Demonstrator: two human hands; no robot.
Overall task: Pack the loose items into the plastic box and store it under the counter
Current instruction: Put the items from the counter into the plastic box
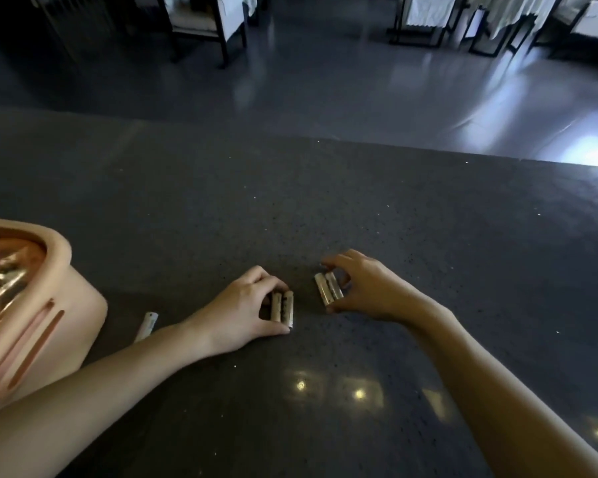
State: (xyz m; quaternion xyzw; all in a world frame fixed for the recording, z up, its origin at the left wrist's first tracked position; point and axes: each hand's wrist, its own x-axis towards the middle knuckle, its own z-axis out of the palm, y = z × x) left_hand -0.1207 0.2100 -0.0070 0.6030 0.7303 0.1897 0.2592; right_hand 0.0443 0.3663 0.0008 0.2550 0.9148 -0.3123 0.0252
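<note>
A person works at a dark speckled counter, both bare forearms reaching in from the near edge. The left hand rests low on the surface near the middle of the counter, its thumb and fingers closed around a pair of small pale cylinders that lie side by side and look like batteries; the thumb presses at their near end and the fingertips curl over the far end. Just beside it, toward the right, the right hand is pinched in the same way on a second pair of cylinders, thumb under the near end and fingers arched over the top. The two pairs lie close together but do not touch. Whether either pair is lifted off the surface or still lying on it cannot be told.

At the left edge of the counter stands the plastic box, peach-coloured with rounded corners and darker slots in its side wall. Its open top shows something shiny and crinkled inside, too blurred to name. One more pale cylinder lies loose on the counter between the box and the left forearm, partly hidden by the arm.

Beyond the far edge of the counter a glossy dark floor carries chairs with pale cushions.
</note>
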